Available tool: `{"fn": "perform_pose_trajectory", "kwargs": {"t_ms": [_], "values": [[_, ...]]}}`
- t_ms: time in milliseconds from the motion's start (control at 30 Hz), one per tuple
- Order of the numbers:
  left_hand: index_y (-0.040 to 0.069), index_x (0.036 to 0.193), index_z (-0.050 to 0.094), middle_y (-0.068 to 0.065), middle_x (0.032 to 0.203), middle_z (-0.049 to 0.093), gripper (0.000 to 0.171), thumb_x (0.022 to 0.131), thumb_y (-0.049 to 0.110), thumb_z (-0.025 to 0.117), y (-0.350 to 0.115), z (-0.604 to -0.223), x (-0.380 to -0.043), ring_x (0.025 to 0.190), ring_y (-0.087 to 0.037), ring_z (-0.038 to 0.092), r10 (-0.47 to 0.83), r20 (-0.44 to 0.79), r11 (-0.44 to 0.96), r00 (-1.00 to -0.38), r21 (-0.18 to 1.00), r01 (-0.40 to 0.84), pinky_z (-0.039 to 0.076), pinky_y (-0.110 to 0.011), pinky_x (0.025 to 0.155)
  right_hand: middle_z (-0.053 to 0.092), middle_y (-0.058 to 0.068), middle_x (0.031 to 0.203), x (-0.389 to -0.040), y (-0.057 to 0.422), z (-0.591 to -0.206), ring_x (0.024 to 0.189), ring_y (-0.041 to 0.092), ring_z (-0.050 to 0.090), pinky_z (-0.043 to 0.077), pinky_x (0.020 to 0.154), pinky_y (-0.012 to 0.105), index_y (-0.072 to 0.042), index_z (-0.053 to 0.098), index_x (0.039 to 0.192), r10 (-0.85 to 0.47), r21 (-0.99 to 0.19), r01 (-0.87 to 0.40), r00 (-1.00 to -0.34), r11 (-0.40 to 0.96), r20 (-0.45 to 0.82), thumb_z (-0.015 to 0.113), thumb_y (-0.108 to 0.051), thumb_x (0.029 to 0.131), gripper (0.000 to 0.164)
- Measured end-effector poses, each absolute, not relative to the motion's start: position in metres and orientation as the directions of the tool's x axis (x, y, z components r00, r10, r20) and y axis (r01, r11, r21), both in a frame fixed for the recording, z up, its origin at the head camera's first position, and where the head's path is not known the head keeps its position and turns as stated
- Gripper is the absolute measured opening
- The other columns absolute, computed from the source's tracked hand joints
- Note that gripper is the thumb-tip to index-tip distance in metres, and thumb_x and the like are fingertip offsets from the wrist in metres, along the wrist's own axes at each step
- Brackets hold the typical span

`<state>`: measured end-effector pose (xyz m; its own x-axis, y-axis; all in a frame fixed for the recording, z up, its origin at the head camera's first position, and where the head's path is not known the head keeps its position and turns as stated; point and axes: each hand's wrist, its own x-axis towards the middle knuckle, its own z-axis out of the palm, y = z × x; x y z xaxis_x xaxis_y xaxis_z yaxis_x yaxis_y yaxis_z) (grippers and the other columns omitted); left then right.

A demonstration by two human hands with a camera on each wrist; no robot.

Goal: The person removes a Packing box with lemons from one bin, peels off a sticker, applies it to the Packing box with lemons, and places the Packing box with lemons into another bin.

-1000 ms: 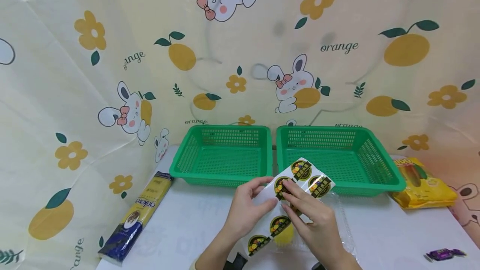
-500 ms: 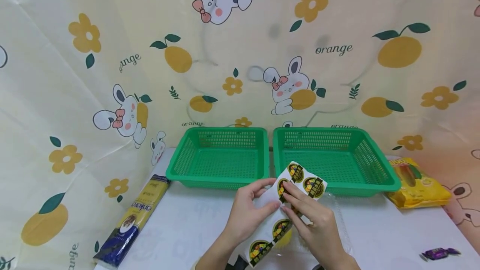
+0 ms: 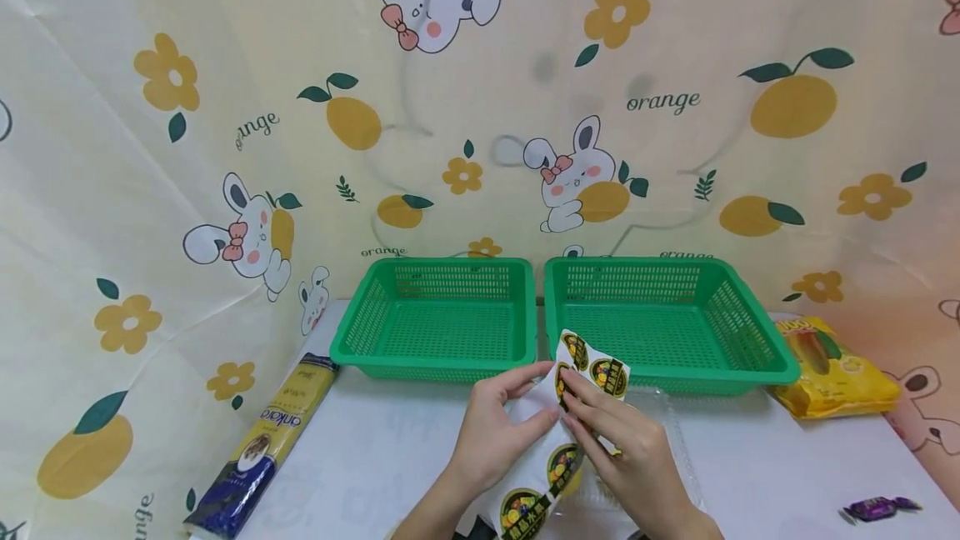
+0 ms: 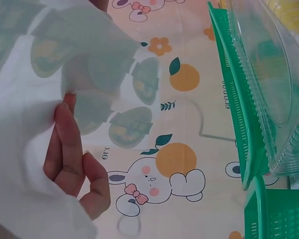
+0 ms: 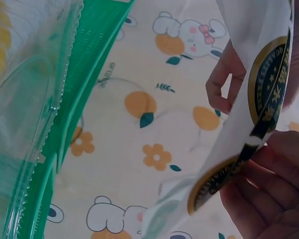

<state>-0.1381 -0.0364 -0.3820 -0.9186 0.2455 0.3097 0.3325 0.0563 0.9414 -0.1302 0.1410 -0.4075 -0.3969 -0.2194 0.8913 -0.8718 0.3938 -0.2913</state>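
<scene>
Both left hand point(image 3: 492, 419) and right hand point(image 3: 636, 444) slant inward — grip pinching the sticker sheet point(image 3: 557, 458).

Sticker sheet point(image 3: 564, 463) bent more sharply; upper end shifted left, nearer front left corner of right green basket point(image 3: 637, 282)

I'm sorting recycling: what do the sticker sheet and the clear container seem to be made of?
Sticker sheet: probably thin paper, slightly glossy; it bends and its labels show through the back. Clear container: likely thin, shiny plastic, being see-through and ribbed.
</scene>
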Motion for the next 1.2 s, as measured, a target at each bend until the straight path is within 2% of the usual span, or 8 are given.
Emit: {"fn": "perform_pose_trajectory", "kwargs": {"t_ms": [100,233,467,867,1000,1133,1200], "values": [[0.005,0.127,0.068,-0.006,0.125,0.068,0.044,0.083,0.003,0.077,-0.037,-0.383,-0.138,0.116,-0.018,0.062,0.233,0.333,0.092,-0.913,0.928,0.362,0.050,-0.024,0.094,0.067,0.020,0.122,-0.131,0.141,-0.408,0.115,0.018,0.064,0.047,0.095,0.017,0.006,0.074,0.108,-0.226,-0.274,-0.878,-0.381,0.391,0.897,0.059,-0.024,0.102,0.034],[0.006,0.127,0.068,-0.005,0.126,0.067,0.045,0.084,0.004,0.078,-0.038,-0.383,-0.138,0.120,-0.019,0.060,0.235,0.350,0.117,-0.907,0.916,0.383,0.045,-0.027,0.101,0.068,0.019,0.121,-0.132,0.141,-0.409,0.113,0.017,0.065,0.047,0.094,0.017,0.006,0.074,0.107,-0.226,-0.259,-0.883,-0.365,0.393,0.903,0.060,-0.023,0.101,0.033],[0.004,0.126,0.068,-0.006,0.125,0.068,0.042,0.084,0.005,0.077,-0.041,-0.384,-0.137,0.120,-0.019,0.060,0.255,0.369,0.115,-0.894,0.906,0.407,0.045,-0.029,0.103,0.069,0.021,0.116,-0.133,0.140,-0.411,0.110,0.020,0.067,0.048,0.094,0.019,0.007,0.074,0.105,-0.215,-0.223,-0.909,-0.310,0.353,0.926,0.062,-0.019,0.100,0.030],[0.006,0.128,0.067,0.000,0.129,0.066,0.044,0.086,0.006,0.076,-0.040,-0.381,-0.135,0.126,-0.020,0.055,0.301,0.363,0.066,-0.882,0.915,0.399,0.039,-0.032,0.108,0.072,0.021,0.108,-0.131,0.137,-0.402,0.108,0.016,0.068,0.051,0.088,0.017,0.009,0.075,0.092,-0.135,-0.171,-0.926,-0.227,0.336,0.965,0.063,-0.014,0.099,0.027],[0.004,0.129,0.066,-0.002,0.130,0.066,0.045,0.086,0.005,0.076,-0.040,-0.380,-0.135,0.125,-0.020,0.056,0.302,0.360,0.049,-0.883,0.919,0.392,0.041,-0.030,0.106,0.072,0.022,0.105,-0.129,0.135,-0.397,0.105,0.015,0.069,0.053,0.081,0.015,0.010,0.074,0.088,-0.096,-0.178,-0.929,-0.219,0.326,0.971,0.063,-0.012,0.098,0.026],[0.003,0.130,0.064,-0.007,0.130,0.065,0.046,0.085,0.002,0.075,-0.040,-0.381,-0.133,0.115,-0.019,0.062,0.304,0.343,0.024,-0.889,0.930,0.367,0.051,-0.027,0.093,0.073,0.022,0.101,-0.128,0.134,-0.395,0.094,0.015,0.072,0.053,0.068,0.014,0.011,0.073,0.086,-0.045,-0.214,-0.927,-0.239,0.308,0.970,0.063,-0.008,0.097,0.024],[0.002,0.130,0.064,-0.010,0.129,0.065,0.047,0.085,0.001,0.075,-0.040,-0.382,-0.133,0.109,-0.018,0.065,0.306,0.336,0.015,-0.891,0.934,0.357,0.055,-0.026,0.087,0.073,0.022,0.101,-0.126,0.135,-0.396,0.089,0.013,0.072,0.051,0.065,0.013,0.011,0.073,0.088,-0.020,-0.257,-0.919,-0.275,0.299,0.961,0.063,-0.007,0.096,0.023]]}}
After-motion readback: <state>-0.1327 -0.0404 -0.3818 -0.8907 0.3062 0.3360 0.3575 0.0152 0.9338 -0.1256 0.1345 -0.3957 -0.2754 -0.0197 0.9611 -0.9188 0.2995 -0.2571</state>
